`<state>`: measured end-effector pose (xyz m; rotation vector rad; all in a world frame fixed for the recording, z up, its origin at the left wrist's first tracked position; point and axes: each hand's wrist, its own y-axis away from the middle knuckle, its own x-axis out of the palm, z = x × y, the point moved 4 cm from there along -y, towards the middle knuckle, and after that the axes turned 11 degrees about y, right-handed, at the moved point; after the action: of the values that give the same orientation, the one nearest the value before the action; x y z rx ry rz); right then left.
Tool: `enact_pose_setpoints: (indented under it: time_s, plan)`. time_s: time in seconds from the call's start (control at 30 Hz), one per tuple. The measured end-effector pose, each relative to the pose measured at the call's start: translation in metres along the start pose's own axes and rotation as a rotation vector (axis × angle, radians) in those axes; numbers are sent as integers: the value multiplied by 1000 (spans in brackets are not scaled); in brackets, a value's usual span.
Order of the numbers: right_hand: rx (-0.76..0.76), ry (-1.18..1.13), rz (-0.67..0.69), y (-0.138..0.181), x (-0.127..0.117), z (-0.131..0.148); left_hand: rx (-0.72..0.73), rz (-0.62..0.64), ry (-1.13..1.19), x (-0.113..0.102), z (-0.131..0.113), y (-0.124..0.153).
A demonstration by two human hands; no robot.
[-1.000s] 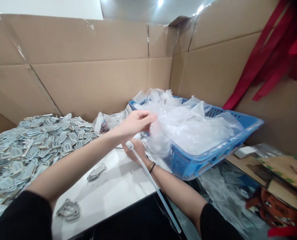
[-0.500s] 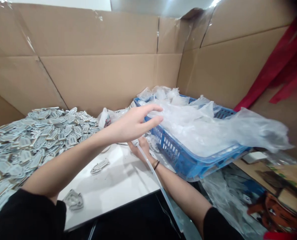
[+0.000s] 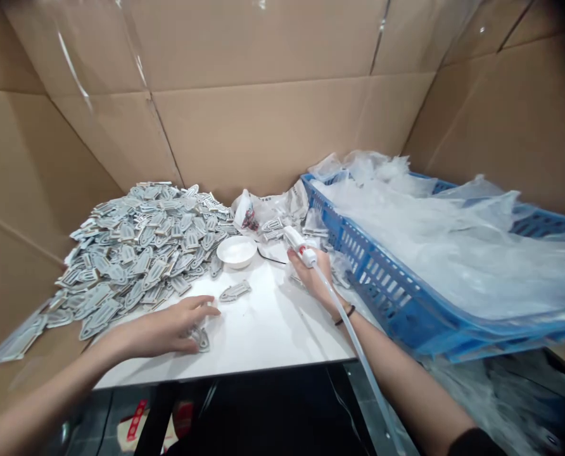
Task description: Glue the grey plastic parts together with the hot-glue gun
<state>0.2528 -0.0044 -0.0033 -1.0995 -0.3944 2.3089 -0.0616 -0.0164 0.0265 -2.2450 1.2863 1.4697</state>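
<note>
My left hand reaches low over the front of the white table, its fingers apart around a small grey plastic part. Whether they touch it is hard to see. Wrapped in my right hand is a white air gun with a bit of red on it, its nozzle end pointing away from me. A clear hose runs from it back along my right forearm. Between the hands, a second grey part lies flat on the table.
A large heap of grey parts covers the left side. Behind the table centre are a white bowl and a plastic bag. A blue basket full of clear plastic bags stands right. Cardboard walls enclose the back and sides.
My left hand has left the space above my right hand and come down leftward to the grey part at the front. The view has swung left, and the air gun now shows clearly.
</note>
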Motion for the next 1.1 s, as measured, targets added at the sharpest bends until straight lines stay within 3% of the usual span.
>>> enact_pose_setpoints:
  time_s: [0.17, 0.4, 0.63, 0.87, 1.1]
  plan:
    - [13, 4, 7, 1, 2, -1, 85, -92, 24, 25, -8, -27]
    - [-33, 31, -7, 1, -2, 2, 279, -178, 20, 39, -17, -76]
    - [-10, 96, 43, 1, -2, 3, 218, -277, 73, 44, -29, -110]
    - [-16, 96, 40, 1, 0, 0, 298, -487, 152, 22, -26, -100]
    - [27, 61, 51, 2, 4, -6, 363, -404, 25, 13, -25, -93]
